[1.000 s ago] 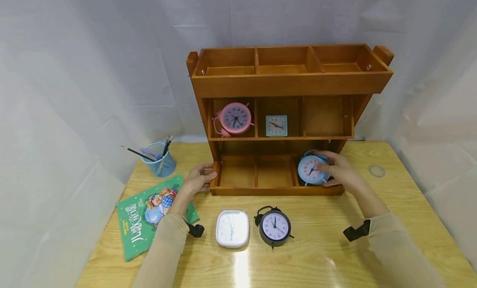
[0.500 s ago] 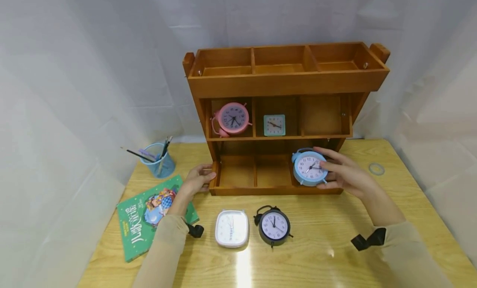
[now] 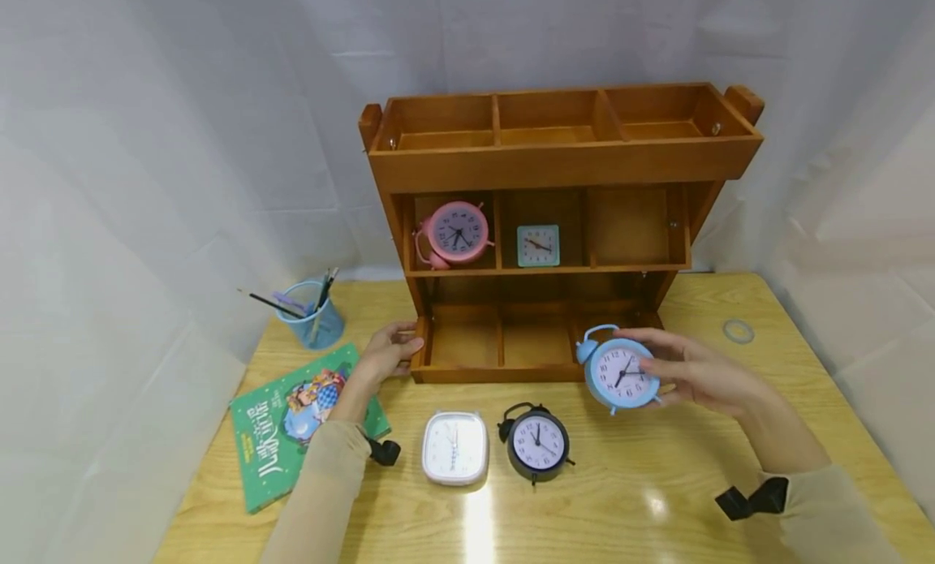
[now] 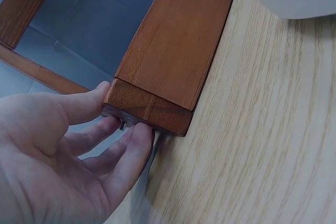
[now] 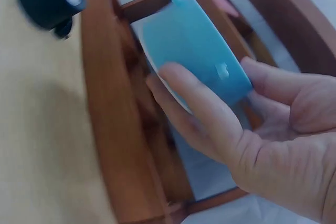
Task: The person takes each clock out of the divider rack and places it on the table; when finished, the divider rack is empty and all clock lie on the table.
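Observation:
My right hand [image 3: 697, 375] grips a light-blue alarm clock [image 3: 617, 377] by its right side. The clock is held in front of the wooden shelf's bottom tier, overlapping its front edge in the head view; its blue casing [image 5: 191, 51] shows in the right wrist view. With thumb and fingertips, my left hand [image 3: 387, 353] pinches the lower left end of the wooden shelf [image 3: 570, 166]. A pink alarm clock [image 3: 458, 232] lies tipped in the middle tier's left compartment, and a small mint square clock [image 3: 537, 246] stands in its centre one.
A white square clock [image 3: 454, 448] and a black alarm clock [image 3: 538, 443] lie on the table before the shelf. To the left are a green book [image 3: 270, 434] and a blue pen cup [image 3: 316, 325]. A pale ring [image 3: 738, 331] lies at the right.
The right hand has drawn the blue alarm clock out of the bottom right compartment, toward the table's front. The left hand keeps its place on the shelf.

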`<state>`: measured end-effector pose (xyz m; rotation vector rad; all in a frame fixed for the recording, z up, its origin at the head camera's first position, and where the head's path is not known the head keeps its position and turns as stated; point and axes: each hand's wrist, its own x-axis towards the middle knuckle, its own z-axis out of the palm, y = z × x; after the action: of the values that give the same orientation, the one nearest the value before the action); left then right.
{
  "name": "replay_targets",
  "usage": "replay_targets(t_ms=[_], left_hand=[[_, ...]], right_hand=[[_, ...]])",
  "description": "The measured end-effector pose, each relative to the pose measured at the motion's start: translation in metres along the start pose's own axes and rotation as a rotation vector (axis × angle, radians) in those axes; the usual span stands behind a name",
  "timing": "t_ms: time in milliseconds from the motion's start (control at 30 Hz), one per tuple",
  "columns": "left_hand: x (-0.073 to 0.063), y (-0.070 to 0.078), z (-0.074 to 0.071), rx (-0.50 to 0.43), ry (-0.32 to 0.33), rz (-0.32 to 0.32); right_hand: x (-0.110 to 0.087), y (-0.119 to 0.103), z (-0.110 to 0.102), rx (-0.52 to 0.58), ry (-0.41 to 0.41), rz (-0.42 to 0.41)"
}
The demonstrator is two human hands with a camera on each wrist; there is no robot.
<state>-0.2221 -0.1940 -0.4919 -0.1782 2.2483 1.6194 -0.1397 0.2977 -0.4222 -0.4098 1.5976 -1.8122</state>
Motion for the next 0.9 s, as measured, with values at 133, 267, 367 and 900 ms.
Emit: replay_targets(t_ms=[133, 267, 367, 900], left_hand=[[0.0, 0.0, 0.0, 0.0, 0.001, -0.003], [-0.001, 0.0, -0.001, -0.001, 0.0, -0.006], [-0.002, 0.001, -0.001, 0.002, 0.003, -0.011], [-0.002, 0.008, 0.0, 0.018, 0.003, -0.042]], right_hand=[[-0.006, 0.017, -0.003, -0.024, -0.104, 0.04], [-0.009, 0.031, -0.005, -0.041, -0.154, 0.064], [-0.009, 0.041, -0.006, -0.063, -0.16, 0.085], [-0.004, 0.071, -0.002, -0.041, -0.158, 0.137]])
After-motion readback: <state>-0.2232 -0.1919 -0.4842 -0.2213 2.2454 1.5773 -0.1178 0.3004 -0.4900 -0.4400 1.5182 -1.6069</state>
